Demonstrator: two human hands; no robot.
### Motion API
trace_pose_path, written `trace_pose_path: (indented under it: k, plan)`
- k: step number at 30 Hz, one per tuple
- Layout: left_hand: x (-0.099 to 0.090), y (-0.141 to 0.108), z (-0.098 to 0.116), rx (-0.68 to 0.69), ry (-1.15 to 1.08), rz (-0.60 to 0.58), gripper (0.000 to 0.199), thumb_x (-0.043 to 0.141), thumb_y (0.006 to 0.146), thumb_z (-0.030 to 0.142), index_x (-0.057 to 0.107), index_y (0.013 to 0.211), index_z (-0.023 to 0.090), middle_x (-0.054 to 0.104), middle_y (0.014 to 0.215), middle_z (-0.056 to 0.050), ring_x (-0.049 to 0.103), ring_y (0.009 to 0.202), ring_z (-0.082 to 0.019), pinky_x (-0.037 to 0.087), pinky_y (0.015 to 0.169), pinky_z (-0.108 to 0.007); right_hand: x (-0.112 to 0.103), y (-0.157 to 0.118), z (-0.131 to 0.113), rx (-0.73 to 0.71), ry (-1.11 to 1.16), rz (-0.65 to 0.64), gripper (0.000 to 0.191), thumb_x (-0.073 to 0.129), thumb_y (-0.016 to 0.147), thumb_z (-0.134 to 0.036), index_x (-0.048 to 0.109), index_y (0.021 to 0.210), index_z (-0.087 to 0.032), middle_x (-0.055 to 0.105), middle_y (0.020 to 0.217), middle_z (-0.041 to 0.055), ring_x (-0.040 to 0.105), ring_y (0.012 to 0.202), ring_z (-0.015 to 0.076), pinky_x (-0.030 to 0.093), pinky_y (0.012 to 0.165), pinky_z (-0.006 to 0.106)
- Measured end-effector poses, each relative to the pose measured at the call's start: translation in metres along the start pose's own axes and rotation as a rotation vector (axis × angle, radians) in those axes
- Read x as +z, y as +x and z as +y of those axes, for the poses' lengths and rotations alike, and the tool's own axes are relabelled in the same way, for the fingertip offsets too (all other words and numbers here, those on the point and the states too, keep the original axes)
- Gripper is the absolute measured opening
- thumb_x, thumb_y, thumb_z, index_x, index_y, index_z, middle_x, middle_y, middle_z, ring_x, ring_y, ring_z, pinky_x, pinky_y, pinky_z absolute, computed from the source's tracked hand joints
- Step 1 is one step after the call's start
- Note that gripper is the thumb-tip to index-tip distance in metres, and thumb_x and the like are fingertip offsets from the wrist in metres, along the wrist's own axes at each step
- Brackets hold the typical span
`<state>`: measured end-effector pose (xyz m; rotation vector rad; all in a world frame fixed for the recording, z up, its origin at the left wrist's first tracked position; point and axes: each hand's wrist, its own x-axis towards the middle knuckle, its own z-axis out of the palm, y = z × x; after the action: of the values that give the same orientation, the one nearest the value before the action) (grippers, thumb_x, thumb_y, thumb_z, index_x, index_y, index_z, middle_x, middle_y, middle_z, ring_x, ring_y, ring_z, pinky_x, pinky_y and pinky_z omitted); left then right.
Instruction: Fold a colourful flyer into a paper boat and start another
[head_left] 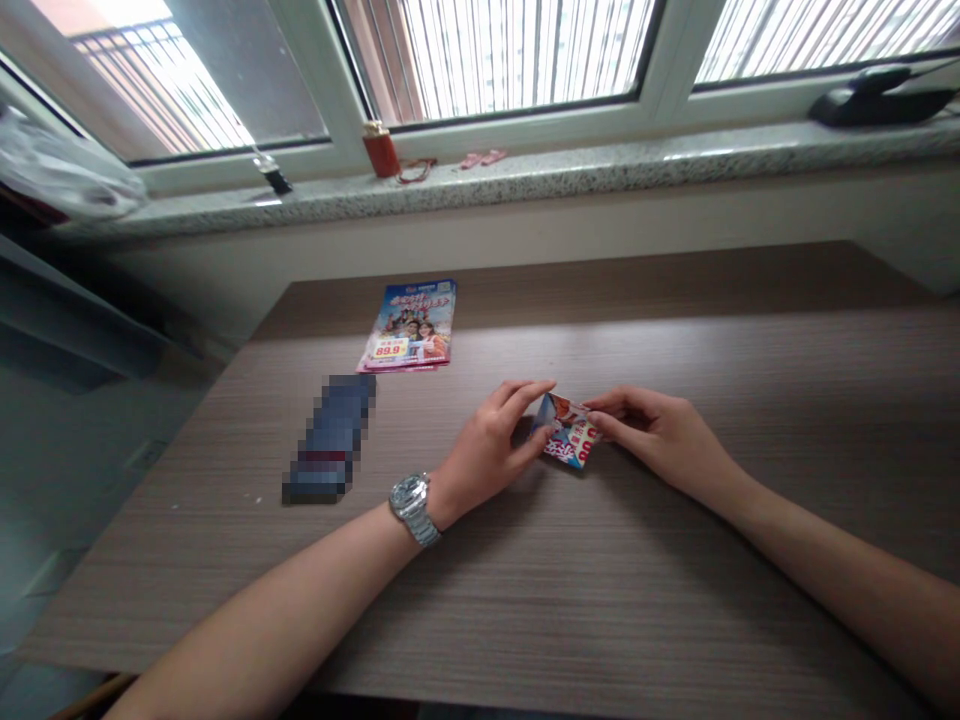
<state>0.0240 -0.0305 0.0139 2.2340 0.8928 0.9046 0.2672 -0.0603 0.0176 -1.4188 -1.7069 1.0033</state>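
Above the wooden table (675,620), the left hand (495,440) is pinching a small folded paper (571,432) by one edge — thumb and fingers slightly parted. The right hand (652,430) is gripping its opposite edge — fingertips nearly closed.

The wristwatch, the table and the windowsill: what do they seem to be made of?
Wristwatch: apparently metal, silvery and shiny, with glinting band links.
Table: wood or wood-look laminate, I can't tell which; satin brown with streaky grain.
Windowsill: probably stone, perhaps granite; polished-looking, with speckles and bright reflections.
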Motion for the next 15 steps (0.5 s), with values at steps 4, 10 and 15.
trace_pose_path:
  k: [4,10,15]
  plan:
    - [-0.003,0.000,-0.001,0.196,0.237,-0.110,0.039,0.056,0.099,0.022,0.056,0.137,0.026,0.052,0.147,-0.010,0.051,0.133,-0.026,0.044,0.113,-0.047,-0.008,0.005,0.004,-0.074,-0.185,0.036,0.032,0.061,0.093,-0.049,0.075,0.104,-0.023,0.078,0.094,0.0066,0.070,0.081,0.0245,0.052,0.071,0.036]
    - [0.001,-0.003,-0.001,0.204,0.418,-0.312,0.047,0.048,0.104,0.038,0.047,0.148,0.023,0.045,0.156,-0.010,0.038,0.148,-0.027,0.030,0.124,-0.049,-0.008,0.016,0.021,-0.266,-0.381,0.070,0.025,0.059,0.096,-0.040,0.076,0.099,-0.022,0.071,0.093,0.0079,0.066,0.082,0.0220,0.052,0.075,0.035]
    - [0.000,-0.003,0.000,0.134,0.474,-0.367,0.053,0.041,0.106,0.043,0.036,0.155,0.024,0.040,0.160,-0.005,0.034,0.150,-0.022,0.023,0.128,-0.043,-0.005,0.021,0.034,-0.400,-0.490,0.097,0.025,0.055,0.099,-0.035,0.074,0.108,-0.022,0.069,0.098,0.0099,0.067,0.090,0.0245,0.056,0.082,0.040]
